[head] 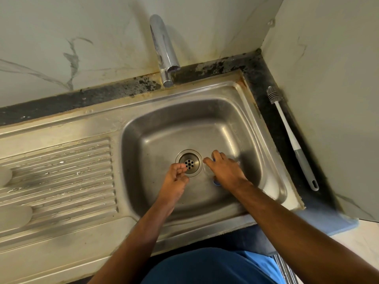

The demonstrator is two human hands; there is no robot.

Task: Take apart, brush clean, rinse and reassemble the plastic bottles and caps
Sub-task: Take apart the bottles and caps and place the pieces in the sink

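Down in the steel sink (143,128), my right hand (224,171) reaches onto a small clear plastic bottle (207,171) lying on the basin floor right of the drain. Its fingers curl over the bottle. Blue parts (216,182) peek out from under the hand; whether they are caps on the bottle I cannot tell. My left hand (176,178) hovers beside the drain (189,163) with its fingers curled inward, and nothing shows in it. A white and grey bottle brush (291,138) lies on the dark counter to the right of the sink.
A chrome tap (164,48) stands over the back rim, with no water running. The ribbed drainboard (61,177) spreads to the left, with two pale blurred shapes (12,216) at its left edge. Walls close in behind and on the right.
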